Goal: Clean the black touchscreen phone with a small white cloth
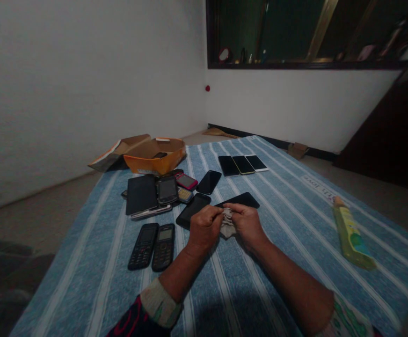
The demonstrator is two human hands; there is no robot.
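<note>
A crumpled light-grey cloth point(228, 224) is bunched between my two hands. My left hand point(206, 225) is closed on its left side and my right hand point(248, 224) pinches its right side. Just behind my hands lies a black smartphone point(244, 200), partly hidden by them. Another dark smartphone point(193, 210) rests beside my left hand. Two black keypad phones, one point(143, 245) next to the other point(163, 246), lie to the left of my left forearm.
An open orange cardboard box point(155, 164) stands at the back left, before a pile with a black tablet-like slab point(141, 194) and a pink phone point(186, 181). Three phones point(243, 164) lie in a row farther back. A yellow-green bottle point(353, 236) lies on the striped cloth at right.
</note>
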